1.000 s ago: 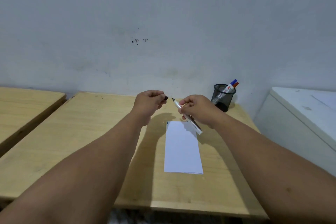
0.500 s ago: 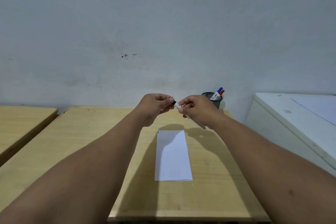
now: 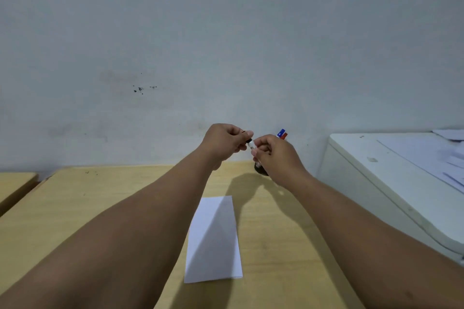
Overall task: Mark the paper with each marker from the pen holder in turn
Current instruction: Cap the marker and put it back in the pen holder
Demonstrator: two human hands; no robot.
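Hands block the pen holder (image 3: 261,170).
Left hand (image 3: 223,144) pinches a black cap (image 3: 248,140), right hand (image 3: 276,155) grips one marker (image 3: 251,146); two markers (image 3: 282,134) behind, one paper (image 3: 213,241).

The paper (image 3: 213,238) lies on the table (image 3: 100,198), pen holder (image 3: 261,170) behind it near the wall (image 3: 226,45).

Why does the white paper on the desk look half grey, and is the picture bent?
Head view: light from above and behind throws the arms' shadow over the left part of the paper and the desk. Head view: the wide lens makes the forearms loom at the bottom corners. Head view: the left hand and right hand are slightly soft.
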